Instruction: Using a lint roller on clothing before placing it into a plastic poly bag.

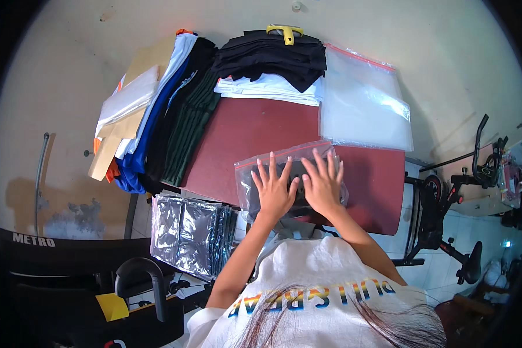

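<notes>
A clear zip bag (248, 185) with a red seal strip lies at the near edge of the red tabletop (265, 126), dark folded cloth inside it. My left hand (273, 189) rests flat on the bag's left part, fingers spread. Flat on its right part lies my right hand (322, 182), fingers also apart. Neither hand grips anything. Beyond them are a stack of black garments (269, 54) with a yellow-handled tool (286, 32) on top, folded white garments (269, 89) beneath, and a pile of large clear zip bags (365, 104) at the right.
Dark green, black and blue folded garments (191, 126) line the table's left side, with brown card (126, 124) and clear packets (128, 95) there. A stack of filled bags (187, 235) stands below left. An exercise bike (439, 209) is at right, black equipment (141, 278) at lower left.
</notes>
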{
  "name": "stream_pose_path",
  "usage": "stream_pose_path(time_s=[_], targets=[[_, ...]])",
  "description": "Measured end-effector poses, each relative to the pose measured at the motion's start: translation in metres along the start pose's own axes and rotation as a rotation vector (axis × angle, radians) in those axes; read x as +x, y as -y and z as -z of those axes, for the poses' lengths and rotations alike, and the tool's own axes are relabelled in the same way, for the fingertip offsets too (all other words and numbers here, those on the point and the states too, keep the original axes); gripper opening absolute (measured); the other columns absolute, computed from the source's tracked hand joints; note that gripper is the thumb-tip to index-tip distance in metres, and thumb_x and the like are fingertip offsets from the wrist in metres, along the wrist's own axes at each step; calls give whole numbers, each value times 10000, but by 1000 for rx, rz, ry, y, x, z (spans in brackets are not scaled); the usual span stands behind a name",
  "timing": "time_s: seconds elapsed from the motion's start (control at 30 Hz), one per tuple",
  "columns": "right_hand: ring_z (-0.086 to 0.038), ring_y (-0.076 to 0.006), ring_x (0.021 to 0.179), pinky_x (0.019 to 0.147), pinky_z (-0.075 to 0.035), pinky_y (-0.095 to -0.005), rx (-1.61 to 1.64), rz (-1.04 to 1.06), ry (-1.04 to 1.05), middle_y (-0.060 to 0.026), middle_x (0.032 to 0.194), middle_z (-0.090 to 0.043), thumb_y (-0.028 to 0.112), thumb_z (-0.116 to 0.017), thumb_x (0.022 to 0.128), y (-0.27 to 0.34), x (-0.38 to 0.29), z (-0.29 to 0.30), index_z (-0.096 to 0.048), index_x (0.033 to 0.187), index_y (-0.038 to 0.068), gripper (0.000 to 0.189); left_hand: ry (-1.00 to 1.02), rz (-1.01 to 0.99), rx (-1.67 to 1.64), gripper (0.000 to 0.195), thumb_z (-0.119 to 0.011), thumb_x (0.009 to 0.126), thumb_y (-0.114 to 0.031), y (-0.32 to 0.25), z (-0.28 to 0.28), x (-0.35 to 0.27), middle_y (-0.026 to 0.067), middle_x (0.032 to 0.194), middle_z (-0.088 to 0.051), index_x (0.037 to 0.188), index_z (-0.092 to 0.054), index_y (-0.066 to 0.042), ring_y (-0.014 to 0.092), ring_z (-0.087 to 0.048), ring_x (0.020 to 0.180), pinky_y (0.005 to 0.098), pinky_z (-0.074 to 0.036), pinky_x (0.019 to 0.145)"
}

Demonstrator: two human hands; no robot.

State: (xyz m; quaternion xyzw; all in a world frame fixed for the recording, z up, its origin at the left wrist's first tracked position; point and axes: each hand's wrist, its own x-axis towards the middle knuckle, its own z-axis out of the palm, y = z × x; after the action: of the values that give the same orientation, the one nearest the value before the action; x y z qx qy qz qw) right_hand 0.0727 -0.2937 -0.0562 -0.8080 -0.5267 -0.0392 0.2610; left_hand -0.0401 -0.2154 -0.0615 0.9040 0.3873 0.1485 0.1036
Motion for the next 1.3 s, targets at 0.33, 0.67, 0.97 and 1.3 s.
stream_pose_path(time_s=[0.33, 0.67, 0.97, 1.3], targets=[[-154, -347, 1302, 972, -85, -648, -196, -2, 190, -55, 1414, -230, 261, -462, 837, -11, -4, -45, -395, 1296, 235, 465, 80, 34, 109, 542, -384, 845, -443, 14, -55, 1, 180, 1424, -141, 1342, -323, -234, 503, -58, 1267, 647, -14, 964], [-223, -360, 1273, 971, -97, -639, -215, -32, 254, -57, 1404, -260, 260, -464, 826, -8, 2, -52, -436, 1268, 226, 444, 143, 78, 24, 538, -397, 833, -434, 19, -59, 4, 180, 1423, -141, 1333, -333, -245, 502, -46, 1269, 656, -19, 957], [-245, -354, 1259, 963, -104, -648, -231, -46, 265, -65, 1377, -302, 276, -473, 814, -10, 5, -57, -471, 1237, 218, 427, 170, 82, 47, 528, -402, 824, -435, 19, -59, 9, 167, 1426, -144, 1319, -357, -257, 513, -74, 1257, 691, -29, 927], [-250, -367, 1251, 963, -104, -647, -213, -30, 205, -84, 1351, -336, 276, -469, 807, -11, 1, -56, -484, 1221, 193, 422, 117, 75, 60, 522, -386, 826, -462, 19, -65, 5, 161, 1431, -132, 1310, -373, -266, 509, -77, 1259, 694, -31, 925]])
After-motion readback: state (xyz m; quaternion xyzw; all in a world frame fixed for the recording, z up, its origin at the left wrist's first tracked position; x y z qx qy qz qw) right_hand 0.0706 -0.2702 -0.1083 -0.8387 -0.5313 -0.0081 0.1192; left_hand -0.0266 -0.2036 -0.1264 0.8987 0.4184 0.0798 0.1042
